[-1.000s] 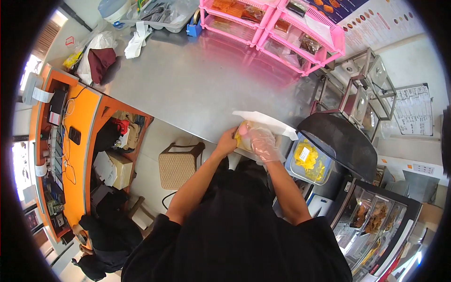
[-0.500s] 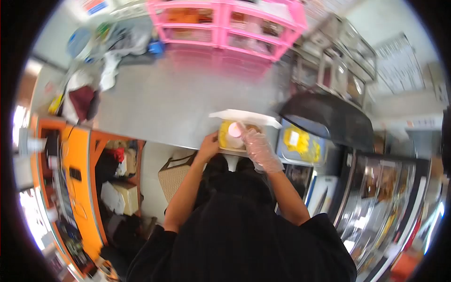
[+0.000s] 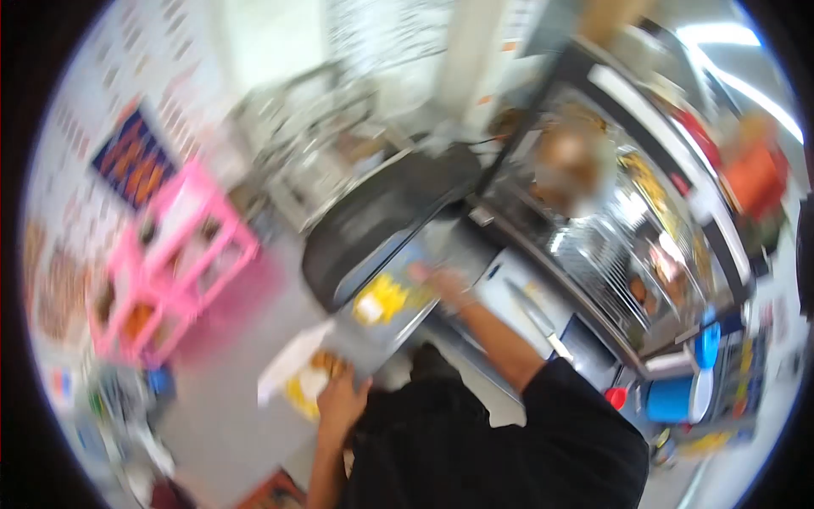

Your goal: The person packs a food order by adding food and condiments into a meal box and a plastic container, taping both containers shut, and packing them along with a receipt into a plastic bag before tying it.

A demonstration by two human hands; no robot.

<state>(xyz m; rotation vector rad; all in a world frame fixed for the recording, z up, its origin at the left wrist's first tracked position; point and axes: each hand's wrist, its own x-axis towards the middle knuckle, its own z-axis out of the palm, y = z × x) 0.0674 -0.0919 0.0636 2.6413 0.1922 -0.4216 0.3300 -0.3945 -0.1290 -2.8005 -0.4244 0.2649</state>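
Note:
My left hand grips the near right edge of an open white takeaway box. Yellow food, something brown and something white lie in the box. My right hand, in a clear plastic glove, reaches over the right part of a shallow tray. Yellow pieces of food fill part of that tray, with a small white thing among them. Motion smears the right fingers, so whether they hold anything is unclear.
A large dark curved cover stands over the tray's far side. To the right are a knife on a white board and a glass-fronted display cabinet with food inside. A pink shelf rack stands at left on the metal table.
My view has swung to the right. My right hand has moved from the box to the tray, and the pale pink round thing no longer shows in it. My left hand stays at the box.

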